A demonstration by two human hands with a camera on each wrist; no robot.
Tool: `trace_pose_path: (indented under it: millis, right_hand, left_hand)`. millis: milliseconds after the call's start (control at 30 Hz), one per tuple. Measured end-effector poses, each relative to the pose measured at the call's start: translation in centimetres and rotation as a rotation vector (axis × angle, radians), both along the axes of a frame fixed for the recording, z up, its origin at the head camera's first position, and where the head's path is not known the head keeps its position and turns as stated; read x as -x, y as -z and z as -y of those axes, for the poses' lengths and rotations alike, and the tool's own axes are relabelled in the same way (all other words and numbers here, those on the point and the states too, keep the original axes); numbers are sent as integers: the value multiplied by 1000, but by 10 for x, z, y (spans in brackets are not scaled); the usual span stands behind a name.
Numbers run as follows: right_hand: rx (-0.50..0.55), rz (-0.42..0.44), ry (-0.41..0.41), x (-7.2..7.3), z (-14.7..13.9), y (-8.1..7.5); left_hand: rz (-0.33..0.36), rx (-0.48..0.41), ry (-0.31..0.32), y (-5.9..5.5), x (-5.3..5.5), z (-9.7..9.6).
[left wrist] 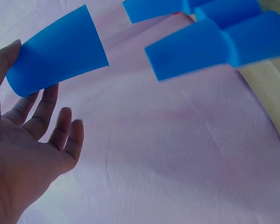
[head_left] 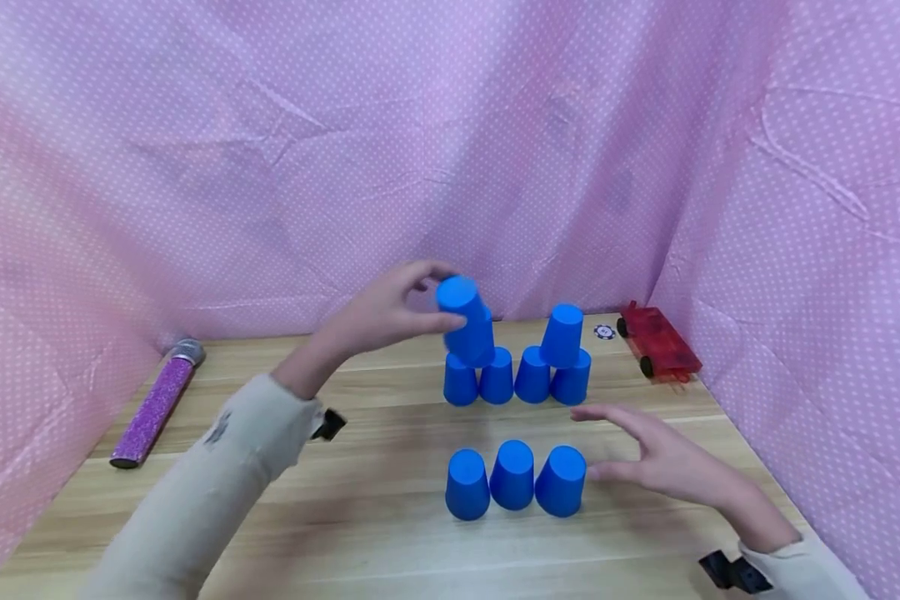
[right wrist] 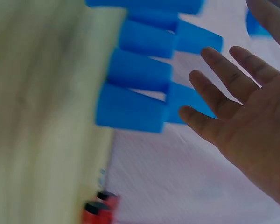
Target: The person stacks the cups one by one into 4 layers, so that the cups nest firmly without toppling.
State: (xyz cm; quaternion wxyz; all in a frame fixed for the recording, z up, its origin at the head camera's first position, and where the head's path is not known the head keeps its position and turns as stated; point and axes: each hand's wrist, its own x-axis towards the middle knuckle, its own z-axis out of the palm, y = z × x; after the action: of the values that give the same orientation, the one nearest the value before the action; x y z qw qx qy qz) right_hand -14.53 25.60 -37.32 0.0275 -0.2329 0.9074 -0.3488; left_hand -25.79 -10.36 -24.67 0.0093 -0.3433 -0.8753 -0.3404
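Note:
My left hand (head_left: 390,308) pinches an upside-down blue cup (head_left: 459,310) between thumb and fingers, near the top of the back stack. In the left wrist view that held cup (left wrist: 56,53) is apart from the stacked ones. Several blue cups (head_left: 497,379) stand mouth down in a back row; one upper cup (head_left: 562,337) bridges the right pair, and another (left wrist: 189,49), partly hidden in the head view, tops the left pair. My right hand (head_left: 667,458), fingers spread, holds nothing beside the rightmost of three front cups (head_left: 561,483); whether they touch I cannot tell.
A purple glitter microphone (head_left: 157,408) lies at the table's left. At the back right are a red toy car (head_left: 658,342) and a poker chip (head_left: 604,332). Pink dotted cloth (head_left: 345,167) hangs around the wooden table (head_left: 375,500).

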Motion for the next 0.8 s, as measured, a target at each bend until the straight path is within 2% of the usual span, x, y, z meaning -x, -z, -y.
trace_pose_path:
  millis: [100, 200, 433, 600, 800]
  right_hand:
    - [35, 65, -29, 0, 4, 12]
    - [51, 101, -45, 2, 7, 19]
    - [66, 168, -46, 2, 10, 28]
    - [92, 200, -57, 1, 9, 30]
    - [107, 234, -47, -1, 7, 33]
  left_hand:
    - [0, 51, -1, -4, 17, -31]
    - [30, 81, 14, 1, 31, -57]
    - [76, 122, 24, 19, 56, -87]
    - [112, 134, 48, 28, 66, -100]
    - [122, 196, 3, 37, 69, -107]
